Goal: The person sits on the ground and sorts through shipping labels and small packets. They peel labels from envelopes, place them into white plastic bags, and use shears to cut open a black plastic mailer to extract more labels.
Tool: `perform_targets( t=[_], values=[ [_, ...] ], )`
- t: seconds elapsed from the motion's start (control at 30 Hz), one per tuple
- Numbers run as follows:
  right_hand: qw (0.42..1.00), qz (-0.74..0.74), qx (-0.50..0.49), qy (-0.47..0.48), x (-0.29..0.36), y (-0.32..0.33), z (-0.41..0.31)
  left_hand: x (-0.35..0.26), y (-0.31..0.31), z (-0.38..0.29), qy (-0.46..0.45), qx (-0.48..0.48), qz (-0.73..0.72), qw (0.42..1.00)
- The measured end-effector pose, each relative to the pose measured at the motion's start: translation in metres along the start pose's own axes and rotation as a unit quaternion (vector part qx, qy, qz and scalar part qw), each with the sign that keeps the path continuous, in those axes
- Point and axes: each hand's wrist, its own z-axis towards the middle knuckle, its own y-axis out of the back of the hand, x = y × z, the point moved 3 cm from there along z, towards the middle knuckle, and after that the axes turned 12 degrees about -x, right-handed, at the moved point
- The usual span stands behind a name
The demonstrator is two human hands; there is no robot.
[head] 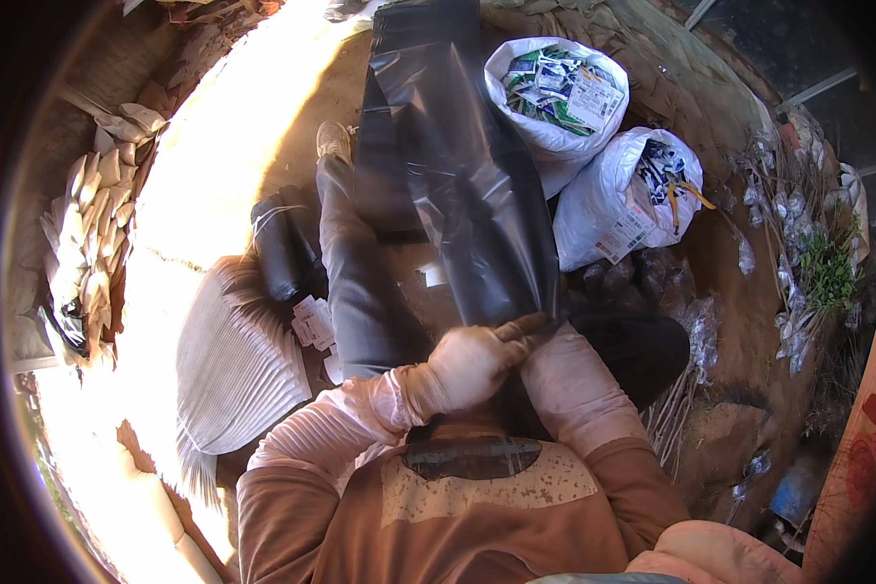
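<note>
A long sheet of black plastic film (452,168) runs from the far side down towards my lap, its near end narrowed into folds. My left hand (474,361), in a pale, dirt-stained glove, has its fingers closed at that gathered end. My right forearm, in a pale pink sleeve (573,387), reaches to the same spot. Most of my right hand is hidden there by my left hand and the dark film, so its grip cannot be made out. My outstretched leg in grey trousers (361,270) lies beside the film.
Two white woven sacks of printed packets, the far one (547,153) and the near one (591,212), stand right of the film. At left are black rolls (281,248) and a fanned stack of pale sheets (233,365). Plastic-wrapped bare-stemmed plants (781,219) lie at right.
</note>
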Motion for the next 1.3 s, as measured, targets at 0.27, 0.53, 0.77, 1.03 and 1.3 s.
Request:
perform_targets(
  t=[0.27,0.53,0.77,1.03,1.3],
  values=[
    [0.992,0.108,-0.063,0.006,0.017,-0.049,0.068,0.046,0.081,0.025,0.031,-0.053,0.146,0.987],
    [0.974,-0.029,0.038,0.223,0.023,-0.017,-0.045,0.078,0.113,0.009,0.004,-0.055,0.227,0.972],
    [0.92,-0.037,-0.315,0.231,0.016,0.042,-0.081,0.079,0.109,0.001,0.006,-0.043,0.322,0.946],
    [0.909,0.384,-0.019,-0.158,-0.024,0.009,-0.06,0.086,0.125,-0.045,-0.068,0.035,0.455,0.887],
    [0.953,0.225,0.098,-0.18,-0.1,-0.013,-0.069,0.13,0.104,-0.086,-0.085,-0.061,0.345,0.933]
  ],
)
